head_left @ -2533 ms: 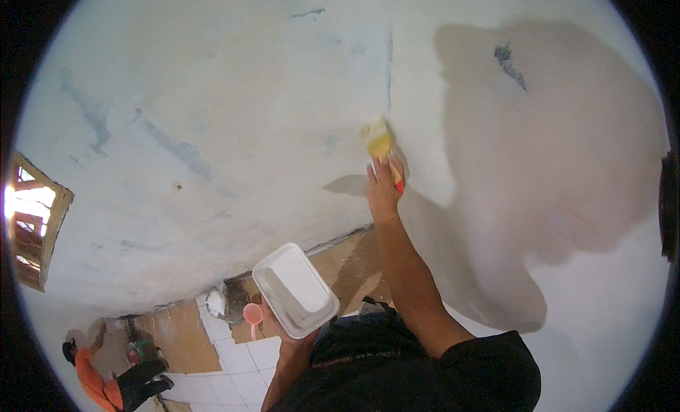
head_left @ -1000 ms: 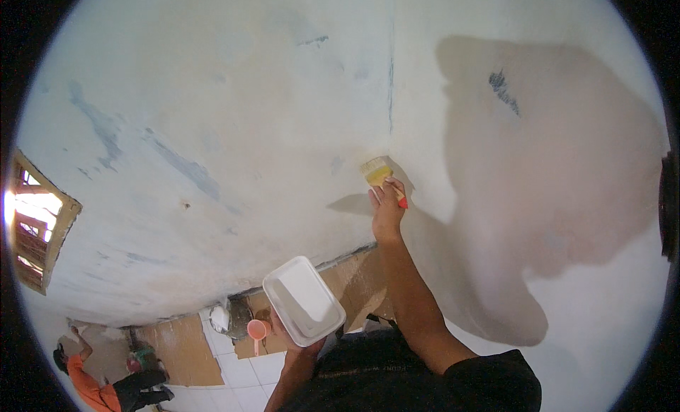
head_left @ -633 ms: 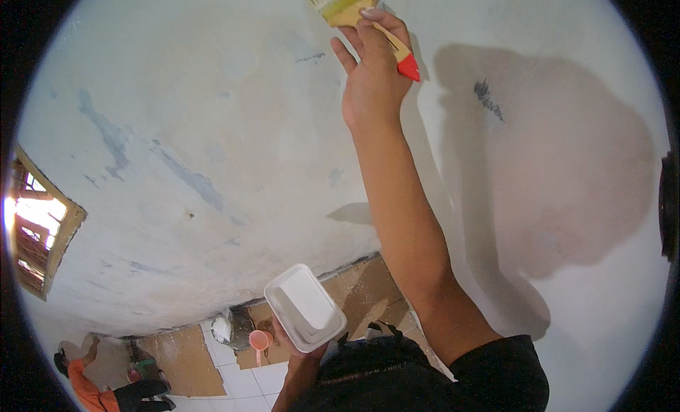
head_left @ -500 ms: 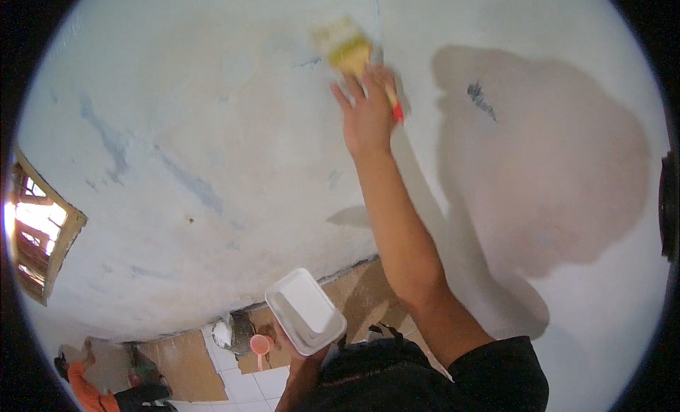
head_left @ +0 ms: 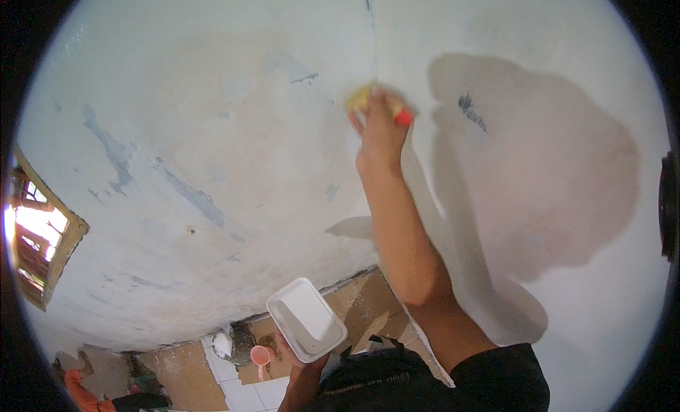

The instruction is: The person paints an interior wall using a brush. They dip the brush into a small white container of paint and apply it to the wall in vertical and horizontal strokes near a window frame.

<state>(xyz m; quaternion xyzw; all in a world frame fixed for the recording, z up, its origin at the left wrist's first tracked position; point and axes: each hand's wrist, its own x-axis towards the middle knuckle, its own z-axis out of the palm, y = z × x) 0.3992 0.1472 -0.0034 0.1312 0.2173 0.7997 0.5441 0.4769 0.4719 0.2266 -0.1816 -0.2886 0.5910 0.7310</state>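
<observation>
Right hand (head_left: 379,132) clamped on paintbrush (head_left: 368,100) against pale wall (head_left: 212,128), left hand (head_left: 301,359) gripping white tray (head_left: 306,318)

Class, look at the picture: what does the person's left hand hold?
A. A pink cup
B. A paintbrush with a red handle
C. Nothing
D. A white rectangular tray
D: the left hand grips the white tray from below, near the lower edge, while the right hand holds the brush against the wall; the pink cup sits on the floor.
</observation>
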